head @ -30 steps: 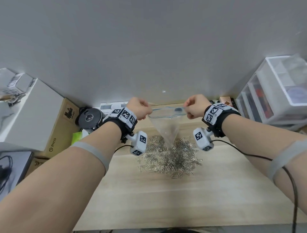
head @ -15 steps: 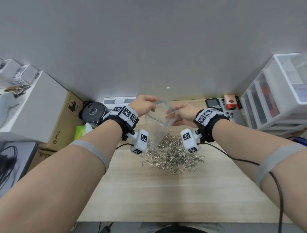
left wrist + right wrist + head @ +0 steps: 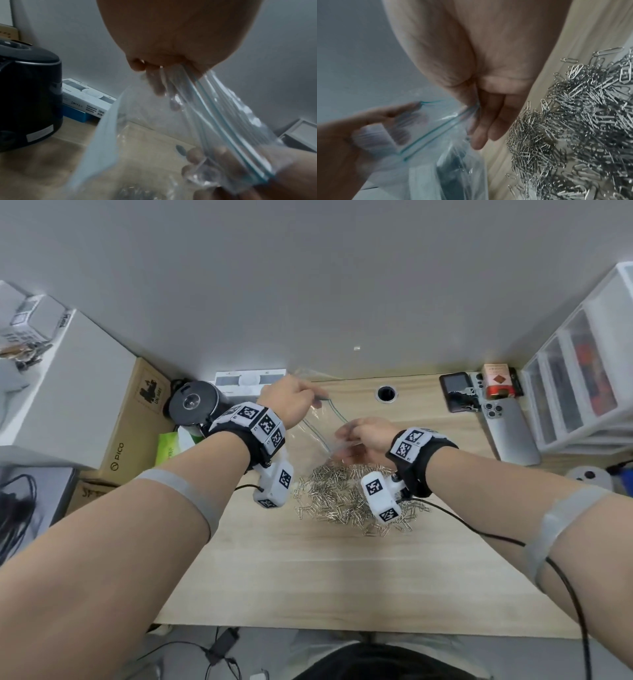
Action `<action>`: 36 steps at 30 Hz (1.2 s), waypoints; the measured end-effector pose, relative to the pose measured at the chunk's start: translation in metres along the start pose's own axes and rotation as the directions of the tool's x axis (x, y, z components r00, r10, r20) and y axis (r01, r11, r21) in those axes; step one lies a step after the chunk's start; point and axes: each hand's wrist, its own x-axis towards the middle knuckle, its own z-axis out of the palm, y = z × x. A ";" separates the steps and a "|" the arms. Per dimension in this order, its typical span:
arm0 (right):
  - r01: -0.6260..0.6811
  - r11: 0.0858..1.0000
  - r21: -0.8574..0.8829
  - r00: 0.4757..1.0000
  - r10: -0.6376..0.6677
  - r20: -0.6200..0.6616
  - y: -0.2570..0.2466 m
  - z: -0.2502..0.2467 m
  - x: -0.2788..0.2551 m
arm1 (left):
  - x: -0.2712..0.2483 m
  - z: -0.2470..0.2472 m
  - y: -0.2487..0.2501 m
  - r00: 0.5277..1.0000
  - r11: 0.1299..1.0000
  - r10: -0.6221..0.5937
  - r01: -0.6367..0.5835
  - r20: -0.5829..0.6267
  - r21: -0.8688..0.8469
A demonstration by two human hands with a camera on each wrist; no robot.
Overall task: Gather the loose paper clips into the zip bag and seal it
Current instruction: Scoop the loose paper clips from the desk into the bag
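A clear zip bag point(image 3: 317, 428) with a blue-green zip strip hangs slack over the far edge of a heap of silver paper clips point(image 3: 339, 496) on the wooden desk point(image 3: 308, 577). My left hand point(image 3: 313, 398) pinches the bag's rim at its far left. My right hand point(image 3: 346, 436) pinches the rim lower and to the right, just above the heap. In the left wrist view the bag point(image 3: 223, 121) runs from my left hand's fingers point(image 3: 159, 88) down to the right hand. The right wrist view shows the zip strip point(image 3: 436, 129) and the clips point(image 3: 582, 121) beside it.
A black round device point(image 3: 193, 405) and a white box point(image 3: 251, 380) stand at the back left, beside cardboard boxes point(image 3: 133, 419). Two phones point(image 3: 510, 433) and a drawer unit point(image 3: 582, 392) are on the right. A cable hole point(image 3: 386, 393) sits behind the bag.
The bag was stretched taut between my hands; both hands have since come closer together and lower, towards the clip heap, so the rim now hangs slack.
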 end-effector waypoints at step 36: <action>-0.046 0.382 -0.923 0.981 -0.155 -0.113 0.120 -0.030 0.044 | -0.001 0.053 -0.083 0.983 0.918 -0.157 0.110 0.094 0.380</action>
